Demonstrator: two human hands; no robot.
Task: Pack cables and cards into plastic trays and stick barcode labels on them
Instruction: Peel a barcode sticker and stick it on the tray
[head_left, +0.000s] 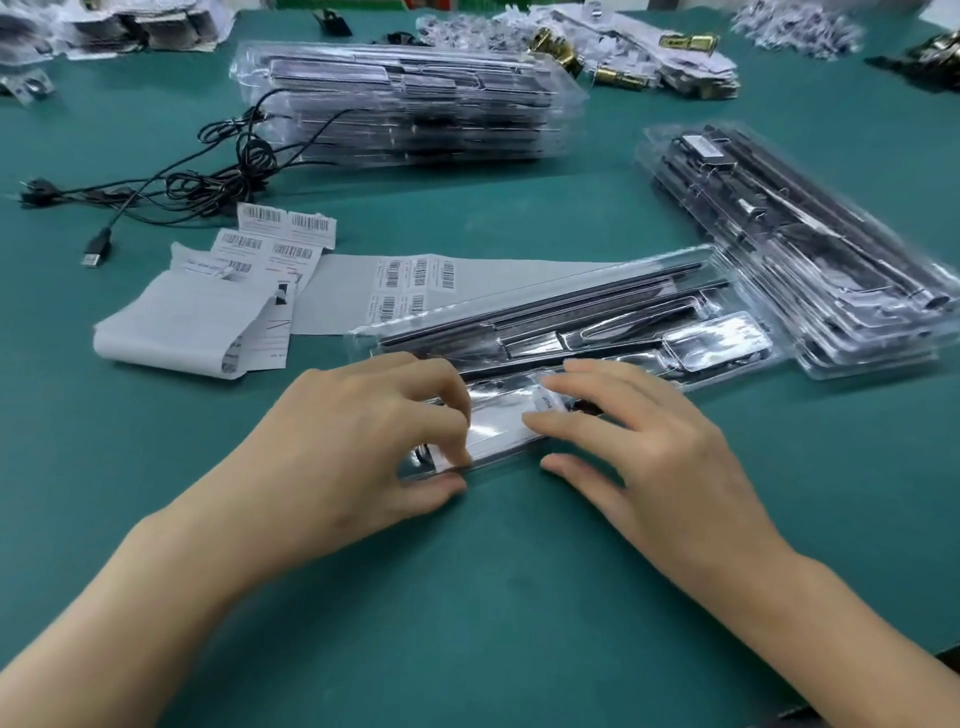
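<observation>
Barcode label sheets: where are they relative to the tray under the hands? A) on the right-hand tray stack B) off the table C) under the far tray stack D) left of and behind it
D: the barcode label sheets lie on the green table left of and behind the plastic tray that both hands are pressing.

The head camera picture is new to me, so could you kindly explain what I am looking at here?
It is one view from a camera worn on a person's head, looking down at a green table. The left hand and right hand both rest on the near end of a clear plastic tray, pressing a white label onto it. Neither lifts anything. Beyond lie barcode label sheets, loose black cables, and two stacks of packed trays, one at the back and one at the right.
</observation>
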